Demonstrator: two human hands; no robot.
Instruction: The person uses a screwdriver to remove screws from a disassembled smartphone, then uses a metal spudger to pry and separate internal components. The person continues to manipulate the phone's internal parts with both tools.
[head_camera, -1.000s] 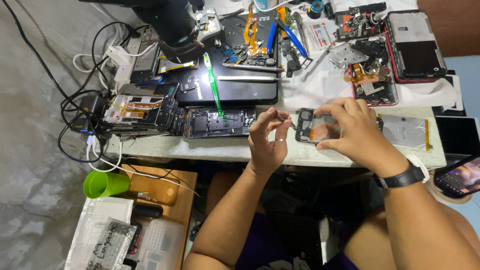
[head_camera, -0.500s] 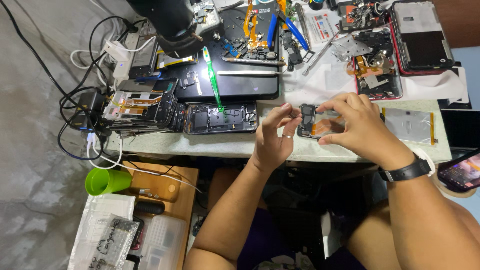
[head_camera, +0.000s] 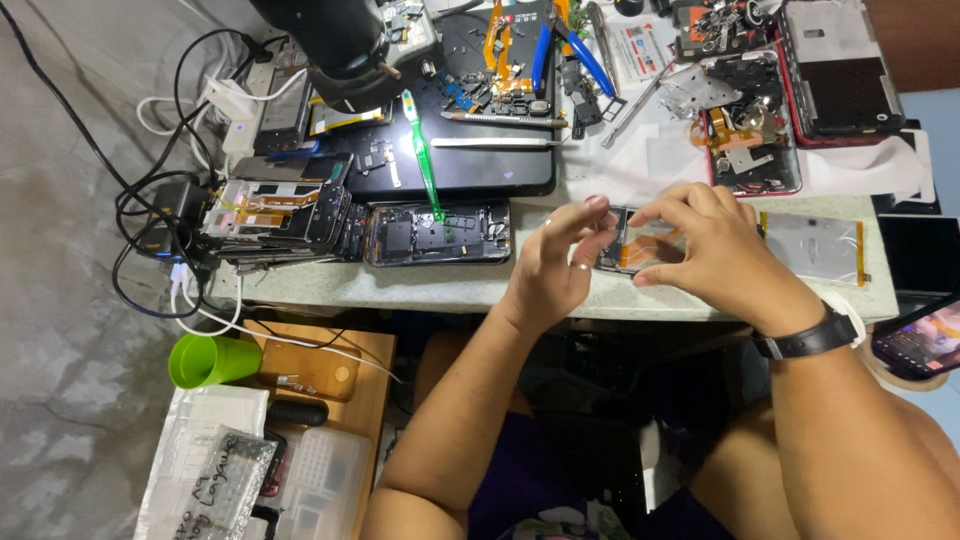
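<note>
An opened phone body (head_camera: 640, 245) with an orange flex strip lies at the front edge of the speckled worktable (head_camera: 440, 285). My right hand (head_camera: 715, 250), with a black watch on the wrist, grips it from the right side. My left hand (head_camera: 555, 265), wearing a ring, touches its left end with fingers spread and raised. A second opened phone (head_camera: 437, 233) lies just to the left, with a green plastic pry tool (head_camera: 425, 165) resting across it.
A stack of dismantled phones (head_camera: 280, 210) sits at the table's left with tangled cables (head_camera: 160, 225). Behind are a black mat (head_camera: 460, 160), blue-handled pliers (head_camera: 575, 50), a red-cased phone (head_camera: 835, 70) and a silver panel (head_camera: 815, 248). Below left stand a green cup (head_camera: 210, 358) and plastic boxes (head_camera: 300, 480).
My two hands have come closer together over the opened phone body, and my left hand now touches its left end. The view has shifted slightly toward the table.
</note>
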